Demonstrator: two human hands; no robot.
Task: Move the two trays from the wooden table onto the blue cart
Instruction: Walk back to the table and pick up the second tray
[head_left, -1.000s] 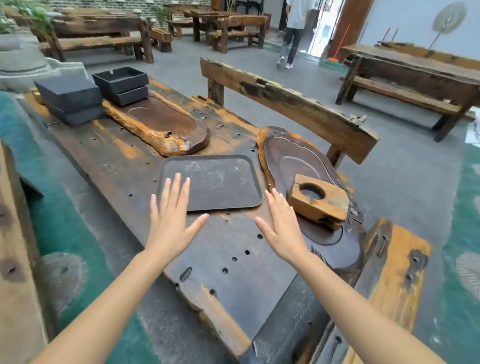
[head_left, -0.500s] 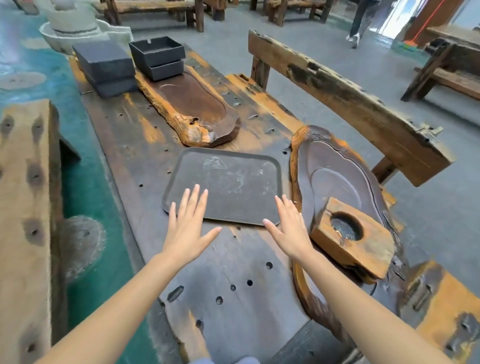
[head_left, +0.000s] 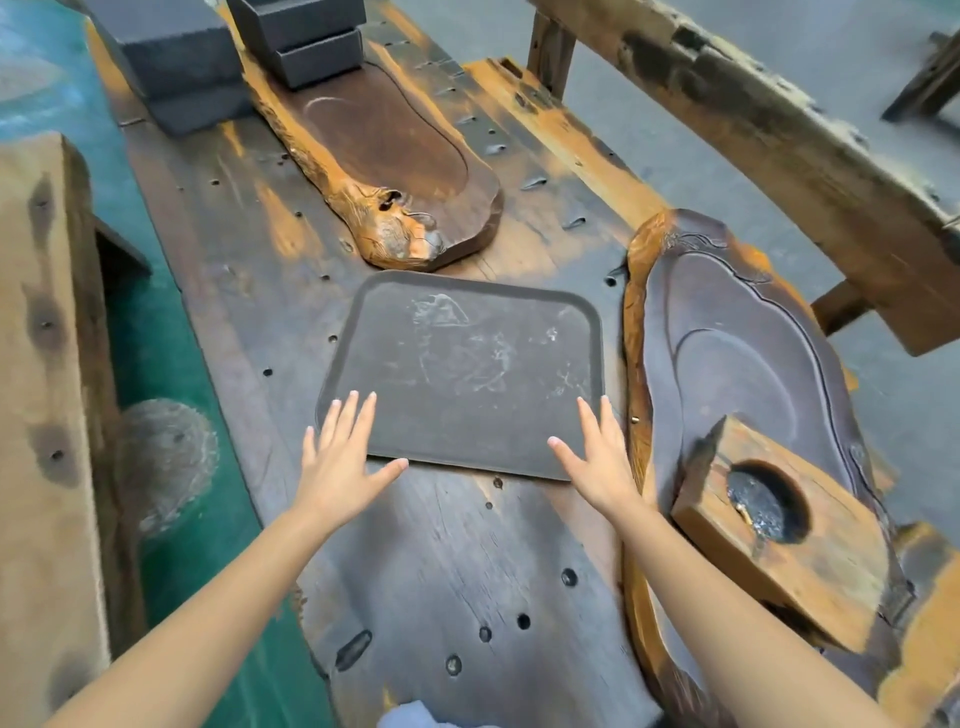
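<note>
A flat dark grey rectangular tray (head_left: 467, 364) with a scuffed surface lies in the middle of the wooden table (head_left: 457, 561). My left hand (head_left: 340, 457) is spread over the tray's near left corner, fingers apart, fingertips over the rim. My right hand (head_left: 597, 457) is spread over the near right corner, also with fingers apart. Neither hand grips the tray. A second tray like it and the blue cart are not in view.
A carved wooden tea board (head_left: 395, 156) lies beyond the tray, another dark one (head_left: 737, 364) to its right with a wooden block (head_left: 774, 530) on it. Dark boxes (head_left: 306, 36) stand at the far end. A bench back (head_left: 769, 135) runs along the right.
Both hands have moved forward and now reach over the tray's near corners. The view has tilted down and closer to the table.
</note>
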